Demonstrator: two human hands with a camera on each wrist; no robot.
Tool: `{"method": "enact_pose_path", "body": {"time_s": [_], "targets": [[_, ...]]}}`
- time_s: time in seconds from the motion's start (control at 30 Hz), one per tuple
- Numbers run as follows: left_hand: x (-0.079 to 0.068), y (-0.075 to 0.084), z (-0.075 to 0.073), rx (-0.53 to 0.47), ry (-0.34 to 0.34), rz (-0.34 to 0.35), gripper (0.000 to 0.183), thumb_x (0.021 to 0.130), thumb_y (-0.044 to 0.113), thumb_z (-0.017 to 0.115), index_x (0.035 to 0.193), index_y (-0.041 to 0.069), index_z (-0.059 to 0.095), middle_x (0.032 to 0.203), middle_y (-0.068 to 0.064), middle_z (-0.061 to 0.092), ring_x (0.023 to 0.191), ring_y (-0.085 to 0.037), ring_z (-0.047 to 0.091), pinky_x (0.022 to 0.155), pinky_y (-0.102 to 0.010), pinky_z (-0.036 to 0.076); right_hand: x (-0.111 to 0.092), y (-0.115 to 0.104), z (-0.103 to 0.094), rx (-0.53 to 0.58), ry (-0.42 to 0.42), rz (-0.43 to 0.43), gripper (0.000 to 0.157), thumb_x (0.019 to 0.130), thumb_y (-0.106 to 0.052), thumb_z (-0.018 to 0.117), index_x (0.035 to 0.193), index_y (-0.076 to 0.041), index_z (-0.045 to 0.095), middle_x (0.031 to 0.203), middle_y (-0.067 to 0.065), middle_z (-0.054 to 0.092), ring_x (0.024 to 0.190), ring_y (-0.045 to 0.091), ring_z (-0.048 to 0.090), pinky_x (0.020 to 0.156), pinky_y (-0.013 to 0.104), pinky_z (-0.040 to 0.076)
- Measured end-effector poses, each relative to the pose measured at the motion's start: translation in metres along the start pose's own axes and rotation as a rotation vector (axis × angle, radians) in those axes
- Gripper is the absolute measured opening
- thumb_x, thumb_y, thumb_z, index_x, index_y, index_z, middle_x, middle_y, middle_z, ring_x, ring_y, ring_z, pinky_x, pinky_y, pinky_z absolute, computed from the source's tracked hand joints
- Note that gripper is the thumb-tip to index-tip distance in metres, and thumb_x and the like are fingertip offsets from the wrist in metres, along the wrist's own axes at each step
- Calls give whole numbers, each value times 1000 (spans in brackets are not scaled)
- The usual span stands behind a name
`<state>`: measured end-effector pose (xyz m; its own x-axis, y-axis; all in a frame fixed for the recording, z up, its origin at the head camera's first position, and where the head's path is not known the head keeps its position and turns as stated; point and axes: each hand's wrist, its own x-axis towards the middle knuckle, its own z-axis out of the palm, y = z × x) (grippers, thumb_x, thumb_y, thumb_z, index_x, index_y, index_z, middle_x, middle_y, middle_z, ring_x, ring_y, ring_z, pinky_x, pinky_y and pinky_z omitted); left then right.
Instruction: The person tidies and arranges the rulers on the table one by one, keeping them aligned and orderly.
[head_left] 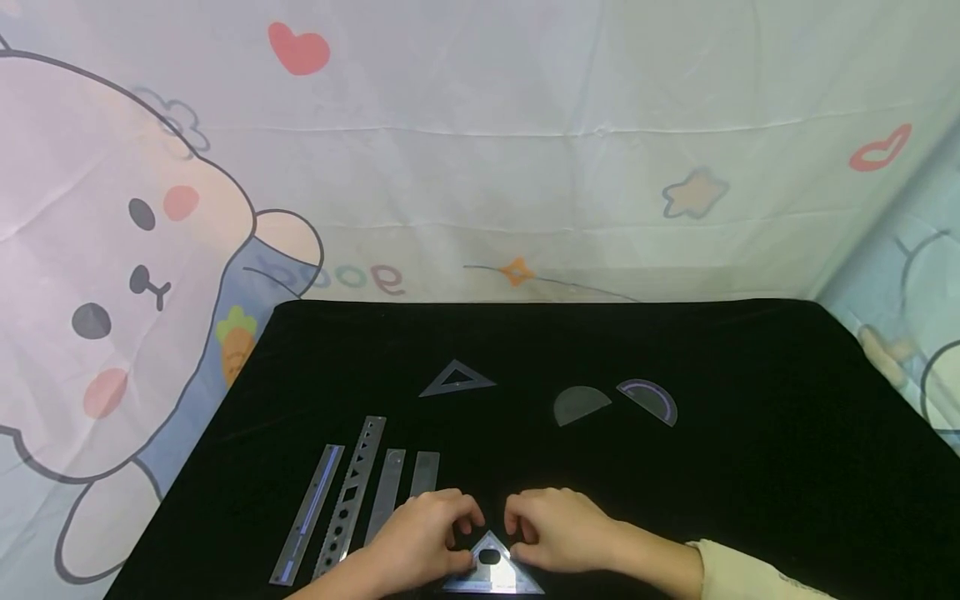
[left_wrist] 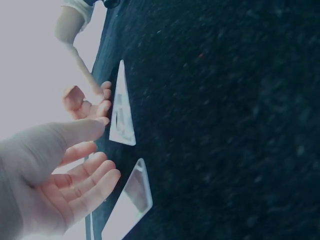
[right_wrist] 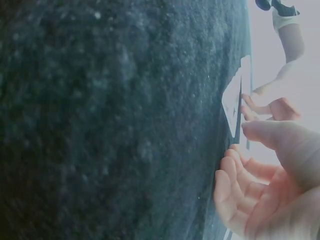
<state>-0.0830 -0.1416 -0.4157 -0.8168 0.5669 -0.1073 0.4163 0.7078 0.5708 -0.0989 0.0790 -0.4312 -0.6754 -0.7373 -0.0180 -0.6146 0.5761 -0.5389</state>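
Observation:
A clear triangular set square (head_left: 506, 575) with a rounded cut-out lies flat near the front edge of the black cloth. On its left side is my left hand (head_left: 427, 533), its thumb at the sloping edge and its fingers loosely bent. My right hand (head_left: 562, 529) mirrors it on the other side, thumb close to the opposite edge near the tip. Both wrist views show the set square (left_wrist: 122, 112) beside the fingertips, with neither hand gripping it; whether the thumbs touch it I cannot tell. A clear ruler (head_left: 386, 492) lies partly behind my left hand.
Left of the hands lie a ruler with a blue strip (head_left: 307, 517), a stencil ruler with shaped holes (head_left: 352, 492) and a short clear ruler (head_left: 425, 471). Farther back are another set square (head_left: 476, 383), a plain protractor (head_left: 581, 404) and a purple-marked protractor (head_left: 660, 400).

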Motion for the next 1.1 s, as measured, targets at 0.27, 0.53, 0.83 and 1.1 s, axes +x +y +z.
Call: {"method": "enact_pose_path", "body": {"time_s": [0.27, 0.53, 0.83, 1.1], "targets": [[4, -5, -15, -41, 75, 34, 30, 72, 20, 76, 100, 17, 64, 95, 5, 61, 78, -5, 57, 62, -13, 46, 6, 4, -6, 58, 58, -38, 21, 79, -20, 69, 98, -18, 61, 83, -11, 56, 68, -5, 51, 58, 12, 44], [13, -16, -27, -21, 159, 33, 32, 75, 24, 74, 105, 18, 63, 106, 7, 56, 95, -18, 57, 65, -16, 47, 16, 8, -14, 123, 105, -28, 26, 80, -13, 68, 105, -13, 61, 92, -5, 62, 81, 2, 58, 70, 16, 49], [26, -31, -40, -15, 323, 1, 31, 74, 21, 76, 103, 17, 64, 104, 6, 58, 95, -17, 58, 72, -26, 52, 32, 19, -23, 133, 161, 11, 26, 83, -15, 65, 109, -13, 61, 100, -1, 63, 87, 8, 60, 73, 18, 50], [39, -42, -45, -109, 414, -54, 26, 76, 18, 75, 100, 13, 65, 101, 2, 59, 95, -20, 59, 78, -34, 53, 49, 35, -36, 159, 237, 58, 27, 84, -13, 63, 111, -10, 60, 100, 2, 64, 85, 9, 61, 75, 23, 51]]}}
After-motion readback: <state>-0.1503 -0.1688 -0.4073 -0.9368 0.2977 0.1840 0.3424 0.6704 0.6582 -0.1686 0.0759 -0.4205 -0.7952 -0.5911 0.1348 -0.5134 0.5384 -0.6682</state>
